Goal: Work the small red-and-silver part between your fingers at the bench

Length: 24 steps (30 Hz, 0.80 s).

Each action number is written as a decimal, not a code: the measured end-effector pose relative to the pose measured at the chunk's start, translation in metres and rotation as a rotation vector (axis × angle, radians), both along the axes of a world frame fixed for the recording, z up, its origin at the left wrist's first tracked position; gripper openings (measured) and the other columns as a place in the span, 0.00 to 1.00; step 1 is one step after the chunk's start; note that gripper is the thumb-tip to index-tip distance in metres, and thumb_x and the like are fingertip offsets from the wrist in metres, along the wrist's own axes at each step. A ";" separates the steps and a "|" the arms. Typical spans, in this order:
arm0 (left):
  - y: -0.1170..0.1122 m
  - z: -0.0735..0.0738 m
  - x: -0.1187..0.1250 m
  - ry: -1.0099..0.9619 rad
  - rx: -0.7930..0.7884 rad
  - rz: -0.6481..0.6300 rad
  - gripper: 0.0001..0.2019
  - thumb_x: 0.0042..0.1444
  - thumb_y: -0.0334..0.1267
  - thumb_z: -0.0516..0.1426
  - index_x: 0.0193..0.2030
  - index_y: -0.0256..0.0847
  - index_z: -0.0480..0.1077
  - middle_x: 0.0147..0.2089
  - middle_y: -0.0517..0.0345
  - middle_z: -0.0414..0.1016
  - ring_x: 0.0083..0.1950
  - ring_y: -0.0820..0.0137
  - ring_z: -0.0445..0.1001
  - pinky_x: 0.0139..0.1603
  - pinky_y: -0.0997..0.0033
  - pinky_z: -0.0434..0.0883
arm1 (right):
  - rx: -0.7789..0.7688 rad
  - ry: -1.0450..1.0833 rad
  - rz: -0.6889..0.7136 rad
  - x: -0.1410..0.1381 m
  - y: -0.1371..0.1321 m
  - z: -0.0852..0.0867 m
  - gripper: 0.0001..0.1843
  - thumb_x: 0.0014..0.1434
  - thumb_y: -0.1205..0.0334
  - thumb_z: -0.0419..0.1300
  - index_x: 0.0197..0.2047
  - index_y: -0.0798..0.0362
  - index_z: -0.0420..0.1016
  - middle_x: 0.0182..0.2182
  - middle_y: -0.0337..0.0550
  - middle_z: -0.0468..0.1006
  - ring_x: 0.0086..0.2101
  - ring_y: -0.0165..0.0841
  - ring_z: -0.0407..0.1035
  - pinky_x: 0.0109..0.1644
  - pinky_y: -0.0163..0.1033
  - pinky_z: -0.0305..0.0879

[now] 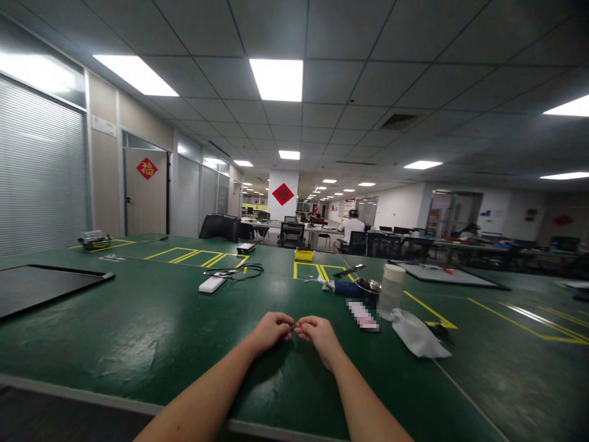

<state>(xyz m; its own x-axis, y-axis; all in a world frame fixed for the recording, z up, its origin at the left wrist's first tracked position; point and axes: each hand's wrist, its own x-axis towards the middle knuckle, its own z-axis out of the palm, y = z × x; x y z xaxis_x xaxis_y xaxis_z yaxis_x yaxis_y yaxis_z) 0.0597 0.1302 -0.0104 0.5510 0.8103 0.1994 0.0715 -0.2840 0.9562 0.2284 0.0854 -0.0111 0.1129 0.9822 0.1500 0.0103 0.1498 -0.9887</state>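
My left hand (272,330) and my right hand (318,334) are held just above or on the green tabletop (175,331), close together near its front. Their curled fingers point at each other with a small gap between the tips. Whatever the fingers may pinch is hidden or too small to make out. To the right of my right hand lies a flat, pixelated pinkish item (363,314). Beyond it stand a whitish cylindrical container (392,285) and a metal bowl (368,286). A crumpled white bag (418,334) lies beside the container.
A white power strip (212,282) with a black cable (239,271) lies ahead on the left. A black tray (41,285) is far left; a grey board (446,273) lies right. Yellow tape (184,250) marks the table. A person (352,228) sits in the background.
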 end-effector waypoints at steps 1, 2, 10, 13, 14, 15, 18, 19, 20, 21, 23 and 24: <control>0.000 0.000 0.000 -0.001 -0.006 0.002 0.16 0.45 0.33 0.53 0.41 0.33 0.73 0.28 0.55 0.76 0.28 0.70 0.72 0.33 0.71 0.68 | -0.018 0.021 0.008 0.000 0.000 0.000 0.11 0.44 0.66 0.59 0.33 0.60 0.75 0.31 0.48 0.80 0.34 0.37 0.76 0.36 0.36 0.71; 0.000 0.001 0.000 0.001 -0.006 0.002 0.15 0.45 0.33 0.53 0.40 0.33 0.73 0.28 0.55 0.76 0.28 0.70 0.72 0.33 0.71 0.68 | -0.030 0.030 0.019 -0.001 -0.001 0.000 0.11 0.43 0.67 0.59 0.33 0.60 0.75 0.31 0.48 0.79 0.35 0.37 0.76 0.37 0.36 0.71; 0.002 -0.002 0.001 0.001 0.017 -0.015 0.15 0.44 0.32 0.52 0.39 0.33 0.73 0.29 0.55 0.75 0.27 0.72 0.71 0.31 0.72 0.67 | -0.029 0.029 0.053 -0.002 -0.001 -0.001 0.10 0.43 0.69 0.59 0.32 0.61 0.75 0.29 0.48 0.79 0.32 0.35 0.76 0.34 0.34 0.72; 0.000 0.000 0.000 0.003 0.023 -0.018 0.15 0.45 0.32 0.52 0.39 0.32 0.73 0.29 0.55 0.75 0.28 0.72 0.71 0.32 0.72 0.67 | -0.031 0.032 0.060 -0.002 -0.002 -0.001 0.10 0.43 0.70 0.59 0.32 0.61 0.75 0.30 0.49 0.79 0.31 0.34 0.76 0.33 0.34 0.72; 0.000 0.001 0.000 0.004 0.028 -0.019 0.15 0.45 0.32 0.52 0.39 0.32 0.73 0.28 0.55 0.75 0.27 0.72 0.71 0.32 0.72 0.67 | -0.031 0.031 0.064 -0.002 -0.002 -0.001 0.10 0.43 0.70 0.58 0.32 0.61 0.75 0.30 0.49 0.79 0.31 0.34 0.76 0.33 0.34 0.72; -0.001 0.002 0.000 0.005 0.033 -0.021 0.15 0.45 0.32 0.52 0.39 0.32 0.73 0.28 0.56 0.75 0.27 0.72 0.71 0.31 0.73 0.67 | -0.029 0.030 0.069 -0.002 -0.003 0.000 0.11 0.43 0.70 0.58 0.32 0.61 0.75 0.31 0.49 0.80 0.31 0.34 0.76 0.33 0.34 0.72; -0.004 0.004 0.000 0.009 0.032 -0.024 0.14 0.45 0.31 0.52 0.38 0.32 0.74 0.26 0.57 0.74 0.26 0.73 0.69 0.29 0.74 0.65 | -0.028 0.029 0.080 -0.003 -0.005 0.001 0.11 0.44 0.70 0.57 0.33 0.61 0.75 0.31 0.49 0.80 0.31 0.33 0.76 0.33 0.33 0.71; -0.005 0.004 0.000 0.009 0.028 -0.025 0.14 0.45 0.31 0.52 0.38 0.32 0.74 0.26 0.57 0.74 0.25 0.73 0.69 0.29 0.74 0.65 | -0.031 0.030 0.083 -0.003 -0.005 0.002 0.11 0.43 0.70 0.57 0.33 0.61 0.75 0.31 0.49 0.80 0.31 0.33 0.76 0.33 0.33 0.71; -0.005 0.005 0.000 0.009 0.022 -0.023 0.14 0.44 0.31 0.52 0.38 0.32 0.74 0.25 0.57 0.74 0.25 0.73 0.69 0.29 0.74 0.65 | -0.037 0.034 0.083 -0.003 -0.005 0.002 0.11 0.43 0.70 0.57 0.33 0.61 0.76 0.31 0.49 0.80 0.31 0.33 0.76 0.33 0.33 0.72; -0.006 0.005 0.000 0.007 0.014 -0.021 0.15 0.44 0.31 0.52 0.38 0.33 0.74 0.25 0.57 0.74 0.25 0.73 0.69 0.29 0.74 0.65 | -0.046 0.040 0.083 -0.003 -0.005 0.002 0.11 0.43 0.71 0.57 0.33 0.61 0.76 0.30 0.49 0.80 0.31 0.34 0.76 0.33 0.33 0.72; -0.006 0.006 0.000 0.004 -0.006 -0.020 0.15 0.44 0.31 0.51 0.38 0.33 0.74 0.26 0.56 0.75 0.26 0.72 0.70 0.30 0.73 0.66 | -0.067 0.055 0.083 -0.002 -0.004 0.001 0.11 0.42 0.71 0.57 0.32 0.61 0.76 0.30 0.50 0.80 0.32 0.34 0.76 0.34 0.34 0.72; -0.007 0.006 0.000 0.005 -0.019 -0.020 0.16 0.43 0.31 0.51 0.38 0.33 0.75 0.27 0.55 0.75 0.26 0.72 0.70 0.30 0.73 0.66 | -0.079 0.063 0.083 -0.002 -0.003 0.000 0.11 0.42 0.71 0.57 0.32 0.61 0.76 0.30 0.50 0.80 0.32 0.35 0.76 0.35 0.34 0.72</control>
